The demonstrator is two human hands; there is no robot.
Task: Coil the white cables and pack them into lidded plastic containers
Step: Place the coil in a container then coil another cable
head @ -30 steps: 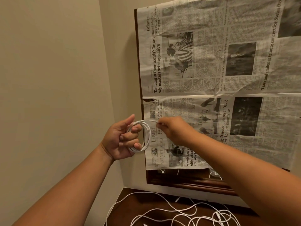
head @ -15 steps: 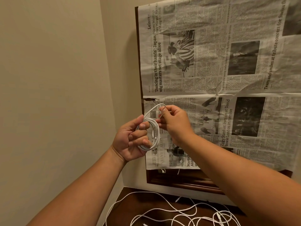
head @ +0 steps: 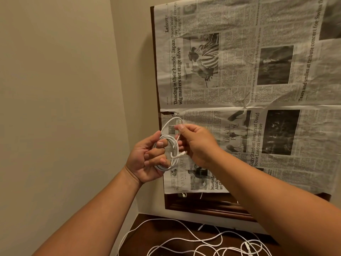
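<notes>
Head view: the left hand (head: 147, 160) clasps the coiled white cable (head: 167, 143) while the right hand (head: 200, 145) pinches its tail, taut a second ago, now arched slack above the fingers (head: 181, 127) (plug dangling just below them). This coil looks nearly finished; loose cables (head: 203, 243) wait far below the fingers on the bench (head: 142, 235).

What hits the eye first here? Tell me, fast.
At centre, the left hand grips a white coil while the right hand pinches its top loop. Behind, newspaper covers a dark frame on the wall. Below, loose cables sprawl on a dark table.
</notes>
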